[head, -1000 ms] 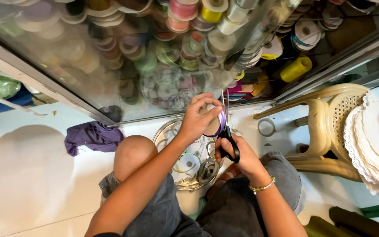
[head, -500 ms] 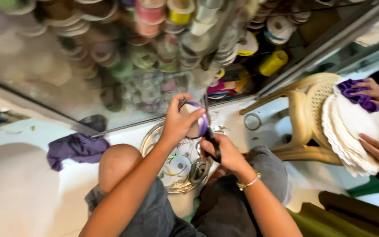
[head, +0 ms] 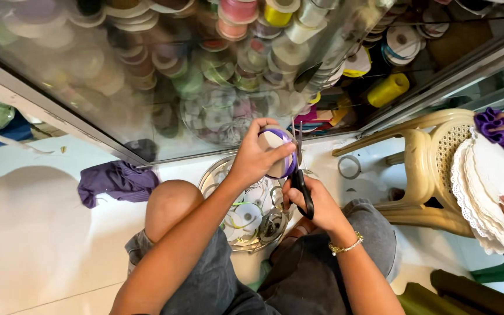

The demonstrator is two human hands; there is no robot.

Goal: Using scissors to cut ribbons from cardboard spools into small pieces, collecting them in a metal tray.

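My left hand point(head: 258, 154) grips the ribbon spool point(head: 278, 153); right hand point(head: 316, 204) holds scissors point(head: 300, 175) beside it, glass cabinet point(head: 147, 87) close ahead

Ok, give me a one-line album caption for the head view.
Left hand holds a purple ribbon spool, right hand works black-handled scissors above a round tin of spools.

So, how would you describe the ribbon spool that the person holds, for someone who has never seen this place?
Find the glass display case full of ribbon rolls, then look just below its lower edge, above the round metal tin on the floor. There the left hand grips a spool, beside black-handled scissors in the right hand. It alone carries purple ribbon and is lifted up.
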